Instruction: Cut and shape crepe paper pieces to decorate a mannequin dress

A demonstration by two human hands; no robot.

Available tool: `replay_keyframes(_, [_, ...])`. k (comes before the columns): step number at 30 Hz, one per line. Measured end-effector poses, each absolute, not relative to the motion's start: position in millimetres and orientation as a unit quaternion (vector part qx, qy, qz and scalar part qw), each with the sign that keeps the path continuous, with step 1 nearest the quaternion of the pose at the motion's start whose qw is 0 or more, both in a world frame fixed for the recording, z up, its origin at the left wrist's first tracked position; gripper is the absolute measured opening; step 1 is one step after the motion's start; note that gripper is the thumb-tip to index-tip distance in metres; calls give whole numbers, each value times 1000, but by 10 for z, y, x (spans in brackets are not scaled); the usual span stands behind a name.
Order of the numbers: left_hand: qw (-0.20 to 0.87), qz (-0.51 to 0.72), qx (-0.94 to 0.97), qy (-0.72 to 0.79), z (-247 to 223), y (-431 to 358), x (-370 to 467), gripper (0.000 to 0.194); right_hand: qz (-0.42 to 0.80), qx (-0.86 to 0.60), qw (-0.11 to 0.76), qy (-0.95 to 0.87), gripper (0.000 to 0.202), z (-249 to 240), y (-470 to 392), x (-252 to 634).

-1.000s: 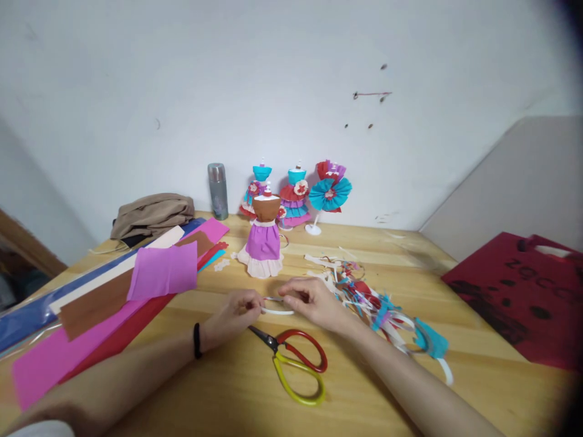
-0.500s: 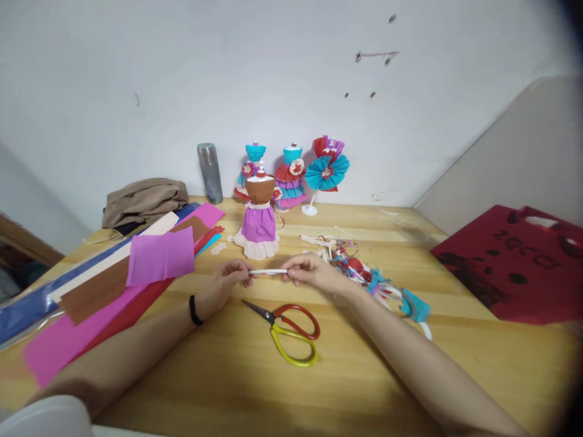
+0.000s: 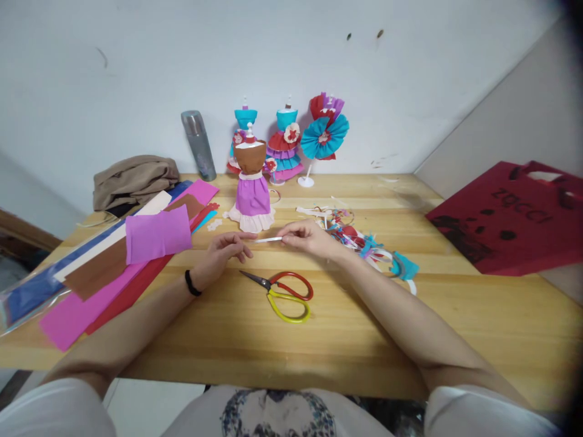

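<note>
Centrally, the right hand (image 3: 310,238) pinches one end of a white strip (image 3: 269,240) — presumably leaving its length exposed; the left hand (image 3: 221,255), fingers loosely parted, meets the other end, grip unclear. Strip slim, nearly straight, in front of the brown-and-purple dress (image 3: 252,194) — scissors (image 3: 265,283) near on the bench (image 3: 350,340), likely for easy reach

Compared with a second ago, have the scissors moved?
No; the scissors lie in the same place in front of the purple-skirted figure, blades still pointing left, though the whole view has shifted.
</note>
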State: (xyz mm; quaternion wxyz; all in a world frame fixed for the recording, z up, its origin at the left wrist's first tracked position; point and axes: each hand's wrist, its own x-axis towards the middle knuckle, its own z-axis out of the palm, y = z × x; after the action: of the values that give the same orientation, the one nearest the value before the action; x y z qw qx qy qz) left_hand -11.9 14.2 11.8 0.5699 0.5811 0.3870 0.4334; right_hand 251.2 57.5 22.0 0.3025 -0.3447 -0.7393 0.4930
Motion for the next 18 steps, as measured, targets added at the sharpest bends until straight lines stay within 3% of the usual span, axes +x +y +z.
replay_keyframes(8, [605, 437, 535, 397, 92, 160, -97, 22, 629, -324, 316, -632, 41, 153, 606, 2536])
replay_keyframes(18, [592, 387, 599, 376, 118, 139, -154, 32, 648, -324, 269, -635, 34, 33, 624, 2541])
